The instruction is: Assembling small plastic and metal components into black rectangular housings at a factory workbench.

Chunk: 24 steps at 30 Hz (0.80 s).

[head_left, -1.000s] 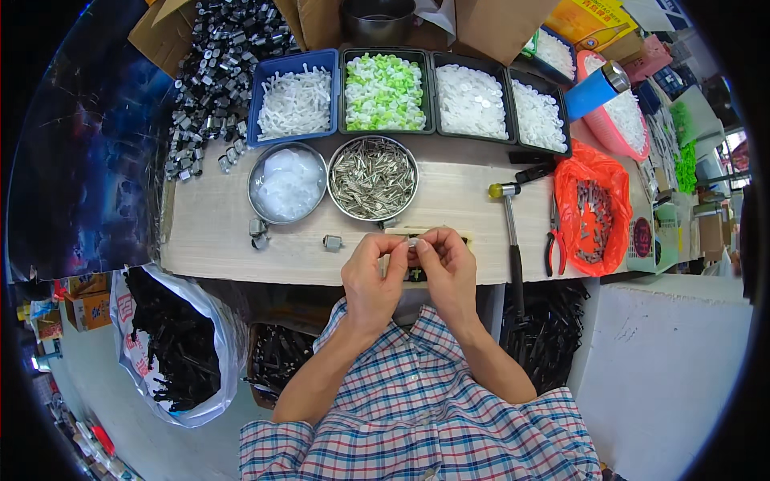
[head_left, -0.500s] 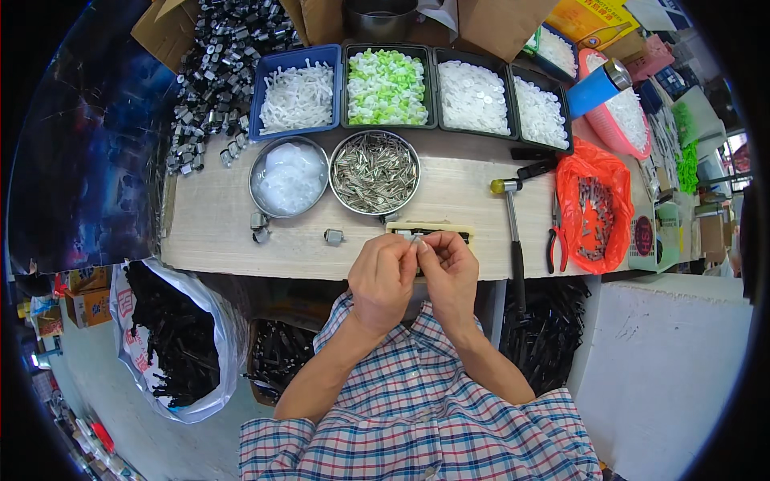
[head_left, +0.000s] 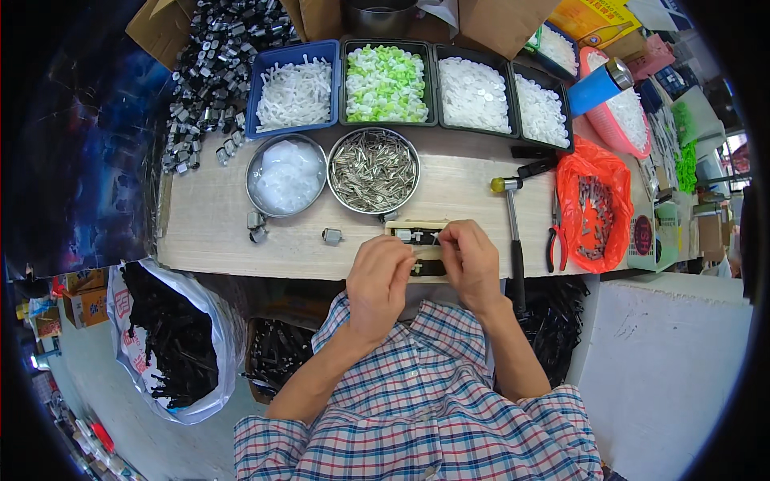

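Observation:
My left hand [head_left: 378,279] and my right hand [head_left: 470,258] meet at the front edge of the wooden bench [head_left: 216,224], fingertips pinched together on a small pale part [head_left: 426,251] between them. Just beyond the fingers lies a small wooden jig [head_left: 413,232] with a metal piece set in it. Past the jig stand a round metal bowl of silvery pins [head_left: 373,170] and a round bowl of clear white pieces [head_left: 285,174].
Trays of white [head_left: 294,92] and green [head_left: 387,82] plastic parts line the back. A heap of dark metal parts [head_left: 210,76] lies far left. A hammer [head_left: 512,224], pliers [head_left: 554,240] and an orange bag [head_left: 592,207] are right. Bags of black parts [head_left: 172,345] sit below the bench.
Both hands stay pinched together near the jig; they have shifted slightly toward me and the fingers have worked on the small part.

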Tool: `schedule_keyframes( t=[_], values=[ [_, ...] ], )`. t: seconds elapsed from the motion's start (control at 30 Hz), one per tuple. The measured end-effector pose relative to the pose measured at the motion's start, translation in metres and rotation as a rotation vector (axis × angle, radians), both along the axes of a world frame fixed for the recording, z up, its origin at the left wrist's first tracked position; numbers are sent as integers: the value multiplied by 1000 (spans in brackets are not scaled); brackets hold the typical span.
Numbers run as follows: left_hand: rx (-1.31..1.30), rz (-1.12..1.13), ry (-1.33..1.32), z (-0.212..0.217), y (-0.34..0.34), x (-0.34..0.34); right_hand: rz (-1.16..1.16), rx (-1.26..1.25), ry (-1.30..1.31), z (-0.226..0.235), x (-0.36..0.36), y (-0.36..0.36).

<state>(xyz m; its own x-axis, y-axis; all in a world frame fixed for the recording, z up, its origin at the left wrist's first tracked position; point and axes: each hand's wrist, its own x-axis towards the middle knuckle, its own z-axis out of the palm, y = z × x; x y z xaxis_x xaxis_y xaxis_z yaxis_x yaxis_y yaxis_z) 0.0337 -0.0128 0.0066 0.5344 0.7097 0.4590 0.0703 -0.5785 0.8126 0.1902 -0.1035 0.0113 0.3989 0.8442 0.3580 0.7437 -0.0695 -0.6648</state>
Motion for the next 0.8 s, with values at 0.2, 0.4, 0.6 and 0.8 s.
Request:
schedule_keyframes(
  t=[0.2, 0.4, 0.6, 0.8],
  values=[
    [308, -162, 260, -10, -8, -5, 109, -67, -166, 3, 12, 7],
    [358, -197, 391, -15, -13, -2, 149, -107, -252, -1, 14, 9],
    [386, -219, 436, -8, -22, -1, 148, -72, -219, -6, 13, 7],
    [353, -175, 466, -11, -31, 3, 172, -70, -202, -4, 16, 7]
  ],
)
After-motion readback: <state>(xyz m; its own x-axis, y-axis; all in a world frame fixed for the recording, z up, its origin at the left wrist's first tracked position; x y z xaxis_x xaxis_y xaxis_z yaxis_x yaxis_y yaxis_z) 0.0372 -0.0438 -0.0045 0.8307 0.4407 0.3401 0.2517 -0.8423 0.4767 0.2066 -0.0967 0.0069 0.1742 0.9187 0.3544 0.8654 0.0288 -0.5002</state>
